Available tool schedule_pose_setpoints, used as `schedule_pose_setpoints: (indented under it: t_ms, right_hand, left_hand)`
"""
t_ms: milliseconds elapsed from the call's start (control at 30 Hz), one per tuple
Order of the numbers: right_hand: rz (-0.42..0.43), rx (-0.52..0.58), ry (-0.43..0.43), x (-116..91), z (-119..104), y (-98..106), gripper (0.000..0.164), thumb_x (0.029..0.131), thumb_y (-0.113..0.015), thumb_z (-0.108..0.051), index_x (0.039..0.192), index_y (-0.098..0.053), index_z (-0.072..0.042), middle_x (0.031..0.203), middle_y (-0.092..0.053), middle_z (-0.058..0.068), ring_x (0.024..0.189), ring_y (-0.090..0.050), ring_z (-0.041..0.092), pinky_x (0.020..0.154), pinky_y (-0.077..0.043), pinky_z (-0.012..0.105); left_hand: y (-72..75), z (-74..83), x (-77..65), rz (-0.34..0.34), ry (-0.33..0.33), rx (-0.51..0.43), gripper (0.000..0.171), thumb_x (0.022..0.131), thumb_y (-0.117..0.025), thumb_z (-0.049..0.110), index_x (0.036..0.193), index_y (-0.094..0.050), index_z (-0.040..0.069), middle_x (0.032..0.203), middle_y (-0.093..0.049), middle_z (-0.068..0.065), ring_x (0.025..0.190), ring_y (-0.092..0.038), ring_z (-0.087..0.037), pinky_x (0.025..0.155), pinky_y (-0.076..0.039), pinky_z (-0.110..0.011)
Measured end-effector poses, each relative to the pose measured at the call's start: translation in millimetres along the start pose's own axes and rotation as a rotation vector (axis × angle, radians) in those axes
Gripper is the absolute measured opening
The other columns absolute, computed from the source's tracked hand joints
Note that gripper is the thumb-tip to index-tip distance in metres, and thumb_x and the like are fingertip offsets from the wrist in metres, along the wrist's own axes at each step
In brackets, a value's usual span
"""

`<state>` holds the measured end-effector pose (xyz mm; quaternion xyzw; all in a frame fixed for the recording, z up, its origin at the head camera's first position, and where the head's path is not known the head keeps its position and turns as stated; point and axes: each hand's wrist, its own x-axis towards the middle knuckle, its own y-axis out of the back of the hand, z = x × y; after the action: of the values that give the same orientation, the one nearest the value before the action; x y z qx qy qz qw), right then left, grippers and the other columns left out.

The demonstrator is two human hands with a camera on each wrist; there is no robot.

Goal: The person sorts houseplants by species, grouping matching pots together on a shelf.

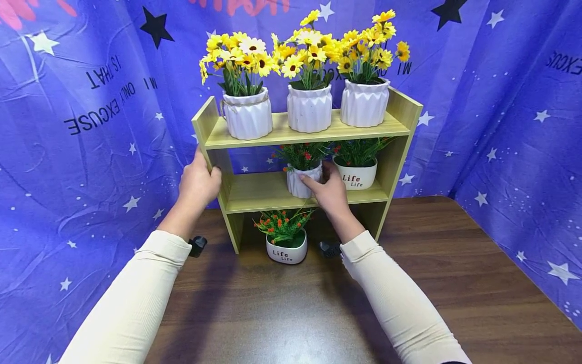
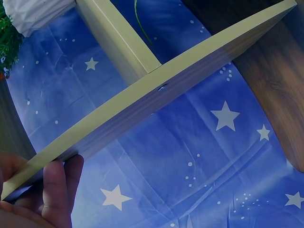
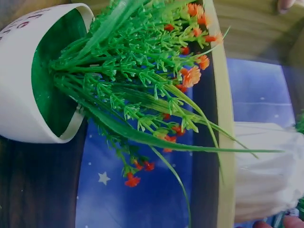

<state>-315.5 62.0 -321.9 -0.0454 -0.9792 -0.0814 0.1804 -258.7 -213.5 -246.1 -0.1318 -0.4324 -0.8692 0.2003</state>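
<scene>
My left hand point(image 1: 199, 181) grips the left side panel of a light wooden shelf point(image 1: 254, 189); in the left wrist view, fingers point(image 2: 54, 190) wrap the panel's edge. On the middle board stands a white fluted pot point(image 1: 297, 184) of red-flowered greenery. My right hand point(image 1: 331, 189) holds this pot from its right side, thumb across the front. Just right of it sits a white oval "Life" planter point(image 1: 356, 174). Below the middle board, a second "Life" planter point(image 1: 286, 252) with orange flowers rests on the table; its leaves fill much of the right wrist view.
Three white fluted pots of yellow flowers, a left one point(image 1: 248, 116), a middle one point(image 1: 309, 111) and a right one point(image 1: 365, 103), line the top board. Behind the shelf hangs a blue star-printed cloth point(image 1: 113, 167). The table point(image 1: 454, 273) is dark wood.
</scene>
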Motion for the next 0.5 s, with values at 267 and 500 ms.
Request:
schedule_pose_setpoints:
  t_ms: [267,500]
  right_hand:
    - [0.045,-0.028,0.030,-39.4,5.5,19.8,0.071,0.086,-0.078,-0.025,0.141,-0.043,0.002,0.141,-0.049,0.021,0.131,-0.046,0.032,0.105,-0.040,0.045]
    - [0.098,-0.030,0.032,-79.7,24.0,29.7,0.064,0.084,-0.079,-0.021,0.137,-0.050,0.001,0.135,-0.055,0.019,0.127,-0.050,0.030,0.099,-0.043,0.052]
  left_hand:
    - [-0.2,-0.5,-0.9,-0.013,0.010,0.002,0.052,0.096,-0.047,0.018,0.145,-0.035,0.006,0.122,-0.058,-0.037,0.110,-0.057,-0.055,0.084,-0.043,-0.064]
    - [-0.5,0.8,-0.2,-0.011,0.016,-0.003,0.054,0.096,-0.048,0.017,0.147,-0.034,0.009,0.122,-0.058,-0.036,0.110,-0.057,-0.054,0.083,-0.043,-0.064]
